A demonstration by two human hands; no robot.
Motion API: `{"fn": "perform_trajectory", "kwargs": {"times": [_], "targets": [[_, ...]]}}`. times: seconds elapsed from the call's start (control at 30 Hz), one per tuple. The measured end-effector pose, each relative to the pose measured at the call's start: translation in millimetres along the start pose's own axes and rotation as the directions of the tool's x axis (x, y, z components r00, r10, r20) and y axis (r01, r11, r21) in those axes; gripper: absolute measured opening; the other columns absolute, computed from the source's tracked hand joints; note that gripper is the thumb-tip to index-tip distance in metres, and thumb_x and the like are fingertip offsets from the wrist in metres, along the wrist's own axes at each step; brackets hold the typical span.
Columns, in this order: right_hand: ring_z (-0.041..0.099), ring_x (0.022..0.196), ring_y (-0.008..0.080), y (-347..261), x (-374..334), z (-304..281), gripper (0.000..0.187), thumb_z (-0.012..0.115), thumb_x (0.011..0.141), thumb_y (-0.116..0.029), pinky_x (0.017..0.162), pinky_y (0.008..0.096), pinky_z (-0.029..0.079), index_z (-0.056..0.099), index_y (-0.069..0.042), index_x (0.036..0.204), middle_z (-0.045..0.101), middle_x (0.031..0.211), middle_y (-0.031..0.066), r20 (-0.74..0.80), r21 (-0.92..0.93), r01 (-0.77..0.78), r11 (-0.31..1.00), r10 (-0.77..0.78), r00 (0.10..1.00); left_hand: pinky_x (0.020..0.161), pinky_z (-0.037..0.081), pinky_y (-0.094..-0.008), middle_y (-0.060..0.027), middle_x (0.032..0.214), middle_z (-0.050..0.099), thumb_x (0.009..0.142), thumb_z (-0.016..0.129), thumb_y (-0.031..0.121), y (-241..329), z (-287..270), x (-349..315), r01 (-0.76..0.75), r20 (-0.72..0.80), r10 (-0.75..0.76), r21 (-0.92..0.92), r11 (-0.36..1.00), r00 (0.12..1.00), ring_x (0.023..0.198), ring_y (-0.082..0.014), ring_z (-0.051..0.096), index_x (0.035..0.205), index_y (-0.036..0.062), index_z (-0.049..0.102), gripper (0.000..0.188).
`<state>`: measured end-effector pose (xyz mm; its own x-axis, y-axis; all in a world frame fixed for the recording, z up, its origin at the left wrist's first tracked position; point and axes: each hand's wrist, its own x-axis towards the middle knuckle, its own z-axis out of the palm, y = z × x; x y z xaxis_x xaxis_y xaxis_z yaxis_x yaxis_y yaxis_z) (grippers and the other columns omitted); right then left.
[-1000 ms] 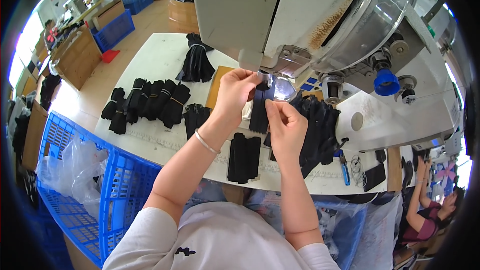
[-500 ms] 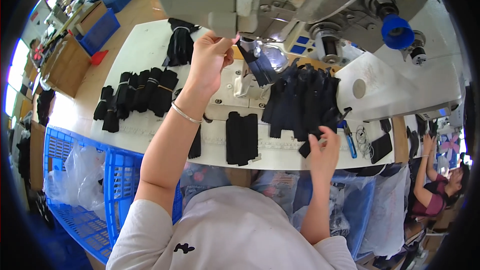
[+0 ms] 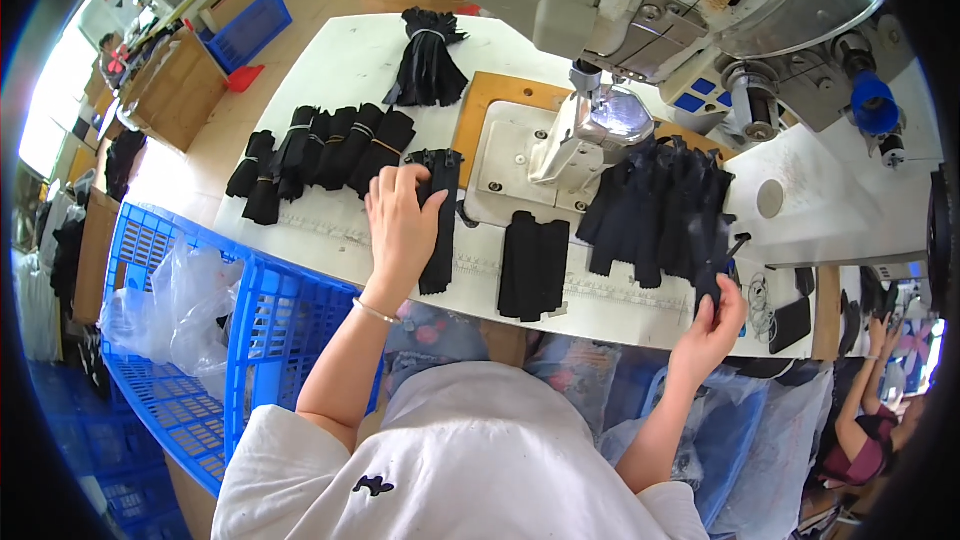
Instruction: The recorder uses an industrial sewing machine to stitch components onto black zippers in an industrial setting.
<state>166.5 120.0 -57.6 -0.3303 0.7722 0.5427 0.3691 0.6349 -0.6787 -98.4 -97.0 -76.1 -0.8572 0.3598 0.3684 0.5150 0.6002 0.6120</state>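
My left hand [image 3: 402,232] lies at the left side of a flat stack of black zippers [image 3: 440,240], its thumb apart from the fingers and nothing seen in its grasp. At the right, my right hand [image 3: 712,332] pinches the lower end of a black zipper [image 3: 710,285] with thumb and fingers. This zipper hangs at the right end of a row of loose black zippers [image 3: 640,215] spread beside the sewing machine's presser clamp [image 3: 575,145]. Between my hands, near the table's front edge, lies another flat stack of black zippers [image 3: 533,265].
Tied black bundles [image 3: 335,150] lie at the left of the white table [image 3: 340,60], with one tied bundle [image 3: 430,60] farther back. The machine head [image 3: 640,0] overhangs the middle. A blue basket [image 3: 250,340] stands at the front left. A co-worker [image 3: 860,440] is at far right.
My left hand has come down from the machine clamp to the zipper stack at left. The zipper piece at the clamp is gone from there. My right hand has closed on a zipper end.
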Motion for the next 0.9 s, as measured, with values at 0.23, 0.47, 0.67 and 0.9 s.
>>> {"fn": "perform_trajectory", "kwargs": {"times": [0.23,0.47,0.67,0.9], "targets": [[0.046,0.072,0.0131,-59.5,-51.5,6.4,0.038,0.053,0.089,-0.001,0.062,0.0269,0.037,0.049,-0.002,0.127,0.054,0.095,0.0071,0.896,0.336,-0.864,-0.374,-0.156,0.416,0.081,0.048,-0.031,-0.006,0.105,0.055,0.079,0.074,0.011,89.7,-16.6,-56.3,0.339,0.604,0.416,-0.761,0.552,0.679,0.095,-0.0151,0.057,0.104,-0.0008,0.061,0.03],[0.06,0.087,0.0172,-64.7,-57.5,7.0,0.027,0.063,0.087,-0.009,0.076,0.0299,0.047,0.06,-0.001,0.113,0.06,0.097,0.0068,0.905,0.418,-0.848,0.324,-0.072,0.419,0.069,0.048,-0.024,-0.0024,0.095,0.052,0.083,0.069,0.004,91.9,-22.6,-78.4,0.604,0.7,0.244,-0.707,0.369,0.671,0.078,-0.0076,0.055,0.091,-0.0011,0.062,0.012],[0.065,0.073,0.0182,-57.1,-57.6,6.7,0.007,0.065,0.082,-0.003,0.073,0.0269,0.049,0.068,0.0,0.087,0.067,0.075,0.0098,0.705,0.381,-0.148,0.913,-0.184,0.685,0.068,0.047,-0.024,-0.0036,0.09,0.06,0.076,0.071,-0.002,81.6,-23.7,-77.2,0.189,0.271,0.106,-0.855,0.483,0.957,0.078,-0.0108,0.057,0.091,0.0006,0.067,0.017],[0.058,0.069,0.0057,-67.5,-44.2,16.3,0.009,0.066,0.084,-0.004,0.065,0.0211,0.046,0.064,0.004,0.087,0.068,0.073,0.0043,0.702,0.313,-0.564,0.764,0.213,0.679,0.085,0.045,-0.0336,-0.0136,0.109,0.056,0.073,0.075,0.015,92.4,-13.0,-50.2,-0.168,0.344,0.382,-0.515,0.841,0.858,0.095,-0.0265,0.055,0.117,-0.0016,0.054,0.051]]}}
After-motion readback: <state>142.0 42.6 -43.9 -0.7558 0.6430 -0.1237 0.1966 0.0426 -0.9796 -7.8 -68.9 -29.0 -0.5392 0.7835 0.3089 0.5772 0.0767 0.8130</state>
